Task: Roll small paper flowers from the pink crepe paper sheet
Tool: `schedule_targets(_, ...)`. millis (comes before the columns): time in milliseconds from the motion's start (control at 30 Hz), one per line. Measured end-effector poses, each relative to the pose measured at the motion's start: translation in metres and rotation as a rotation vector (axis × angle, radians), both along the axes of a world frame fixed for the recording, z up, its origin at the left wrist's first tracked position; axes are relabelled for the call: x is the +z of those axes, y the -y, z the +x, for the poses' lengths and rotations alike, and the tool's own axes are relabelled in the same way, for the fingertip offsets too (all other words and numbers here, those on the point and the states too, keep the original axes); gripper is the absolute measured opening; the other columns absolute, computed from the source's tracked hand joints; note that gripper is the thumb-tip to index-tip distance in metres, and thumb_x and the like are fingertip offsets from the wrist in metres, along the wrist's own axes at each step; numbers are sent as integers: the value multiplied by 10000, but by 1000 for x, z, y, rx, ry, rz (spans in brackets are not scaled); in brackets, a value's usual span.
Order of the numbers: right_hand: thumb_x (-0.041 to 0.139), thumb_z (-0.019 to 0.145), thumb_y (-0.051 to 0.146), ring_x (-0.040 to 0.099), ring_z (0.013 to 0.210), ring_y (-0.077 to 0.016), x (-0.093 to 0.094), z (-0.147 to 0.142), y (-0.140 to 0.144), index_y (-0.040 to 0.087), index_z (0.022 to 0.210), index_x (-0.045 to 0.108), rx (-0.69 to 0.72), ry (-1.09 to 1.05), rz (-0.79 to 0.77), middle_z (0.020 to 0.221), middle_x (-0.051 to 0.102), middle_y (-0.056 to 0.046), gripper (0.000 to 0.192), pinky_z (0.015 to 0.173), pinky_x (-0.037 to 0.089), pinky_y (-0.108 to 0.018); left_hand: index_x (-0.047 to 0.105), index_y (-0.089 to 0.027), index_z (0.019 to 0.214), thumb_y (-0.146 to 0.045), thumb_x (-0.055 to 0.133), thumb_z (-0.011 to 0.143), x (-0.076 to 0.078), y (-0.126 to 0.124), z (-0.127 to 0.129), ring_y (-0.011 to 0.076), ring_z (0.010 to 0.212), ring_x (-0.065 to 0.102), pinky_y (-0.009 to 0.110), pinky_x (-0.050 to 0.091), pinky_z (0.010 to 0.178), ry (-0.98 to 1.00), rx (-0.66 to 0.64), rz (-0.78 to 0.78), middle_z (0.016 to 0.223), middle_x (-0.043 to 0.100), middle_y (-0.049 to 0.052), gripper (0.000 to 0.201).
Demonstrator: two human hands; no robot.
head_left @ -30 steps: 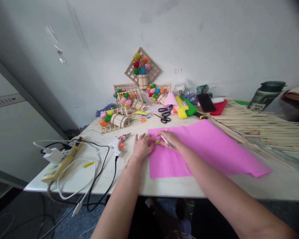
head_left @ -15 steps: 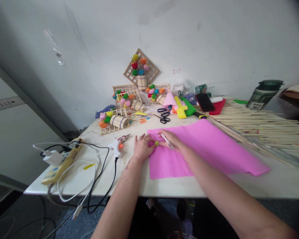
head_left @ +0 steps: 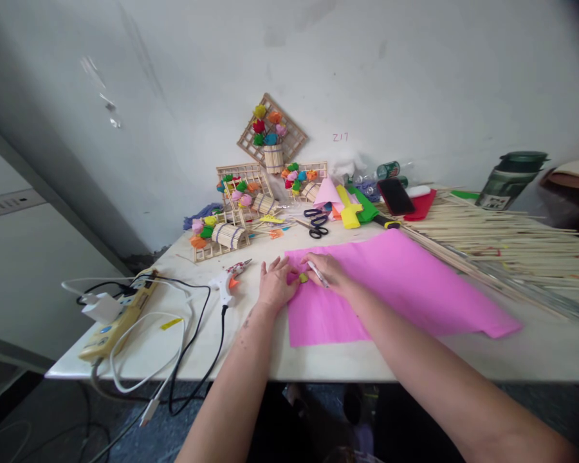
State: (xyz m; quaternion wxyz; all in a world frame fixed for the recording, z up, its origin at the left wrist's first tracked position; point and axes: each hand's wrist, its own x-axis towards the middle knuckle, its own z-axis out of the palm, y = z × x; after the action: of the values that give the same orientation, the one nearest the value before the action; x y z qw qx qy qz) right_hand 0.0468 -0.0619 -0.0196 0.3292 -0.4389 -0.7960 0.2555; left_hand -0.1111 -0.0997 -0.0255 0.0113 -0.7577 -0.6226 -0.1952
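A large sheet of pink crepe paper (head_left: 405, 283) lies across the table. My left hand (head_left: 276, 287) rests flat on its left part, fingers stretched out and apart. Between my hands, against my left thumb, sits a small yellow-green piece (head_left: 303, 278), too small to make out in detail. In my right hand (head_left: 332, 271) is a slim white pen (head_left: 318, 274), closed in the fingers and slanted over the paper. Its writing tip is hidden by the hand. Left of my left hand lies a white hot glue gun (head_left: 226, 287).
A cream power strip (head_left: 120, 315) with tangled cables takes up the left. Behind are stick lattices with paper flowers (head_left: 229, 235), scissors (head_left: 318, 228) and folded yellow paper (head_left: 350, 209). Many thin wooden sticks (head_left: 502, 244), a phone (head_left: 395, 197) and a dark green bottle (head_left: 511, 180) are rightward.
My right hand has shifted slightly left, its pen now angled a little differently. The left hand stays pressed on the pink paper. The whole view has moved slightly.
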Motion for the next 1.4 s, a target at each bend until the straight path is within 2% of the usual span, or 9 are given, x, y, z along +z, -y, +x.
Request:
schedule_targets(133,454,733,159,517,483,-89,1,-3,5,189,937,589,12,51,-23,540,590,37,246,490,343,-186,594,-283,929,-360,539,733,-1,0,0,217,1233,328,508,122,1030,1,3,-2,1301,448,3,217)
schedule_targets(233,443,738,169,488,454,-83,1,-2,5,194,950,575,-4,88,8,530,578,44,251,470,310,-185,597,-281,914,-353,542,728,-1,0,0,224,1231,332,514,126,1027,3,-1,7,1297,452,5,207)
schedule_targets(467,474,752,265,560,647,-139,0,2,-1,207,959,579,-95,242,148,693,639,-11,240,577,342,-212,598,-271,889,-372,534,738,-1,0,0,227,1227,338,515,129,1027,1,-5,21,1291,459,0,192)
schedule_targets(567,491,729,251,563,657,-144,-2,2,-2,213,966,575,-106,280,158,749,647,-17,254,567,337,-214,598,-269,910,-381,529,745,-1,0,0,222,1233,328,500,121,1035,0,-4,13,1297,453,0,211)
schedule_targets(733,485,698,179,565,663,-132,-5,-1,-2,202,968,558,-59,220,114,750,646,-9,281,558,343,-200,599,-270,920,-403,535,746,-1,-1,0,219,1230,333,496,124,1035,13,-2,13,1298,452,6,228)
schedule_targets(967,479,713,175,567,641,-127,-2,0,-2,203,946,561,-108,151,107,688,627,5,248,565,369,-203,610,-267,850,-408,537,748,-3,-2,1,215,1225,344,502,120,1032,23,16,47,1282,470,8,189)
schedule_targets(1167,608,657,245,586,750,-134,1,10,0,197,1016,525,47,81,46,874,629,-23,371,617,410,-203,608,-259,841,-392,555,735,-4,-3,2,216,1217,355,488,120,1038,12,23,74,1272,480,7,178)
schedule_targets(1400,632,636,260,575,757,-135,2,7,-1,211,963,568,26,180,76,865,635,0,336,636,399,-206,611,-255,851,-372,525,755,-4,-4,3,206,1210,368,462,116,1051,13,-8,89,1249,503,6,174)
